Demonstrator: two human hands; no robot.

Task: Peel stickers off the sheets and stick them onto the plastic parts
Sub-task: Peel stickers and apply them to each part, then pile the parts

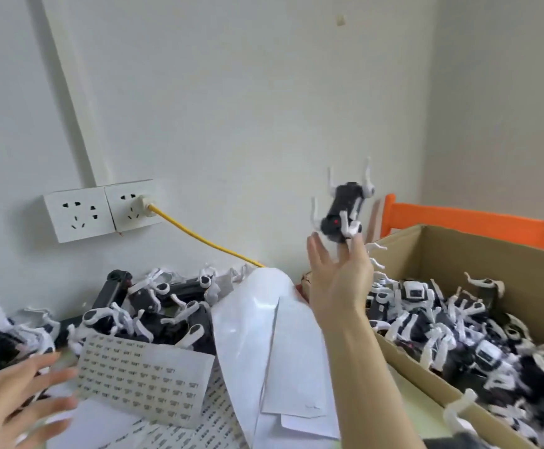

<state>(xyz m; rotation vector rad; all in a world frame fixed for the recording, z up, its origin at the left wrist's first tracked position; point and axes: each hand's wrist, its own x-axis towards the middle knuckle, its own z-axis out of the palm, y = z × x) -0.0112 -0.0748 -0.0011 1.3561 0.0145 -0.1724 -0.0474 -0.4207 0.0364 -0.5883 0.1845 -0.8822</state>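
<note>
Above the right hand (340, 273) a black-and-white plastic part (345, 209) hangs against the wall, at the fingertips or just clear of them — I cannot tell which. Its long axis runs steeply, upper end leaning right, thin white legs pointing up. That hand is raised with fingers straight and spread, grasping nothing. At lower left, the left hand (18, 400) is blurred, fingers splayed beside a sticker sheet (144, 380) — also empty. At right, the cardboard box (490, 251) holds a heap of like parts; another pile (154, 306) lies along the wall.
</note>
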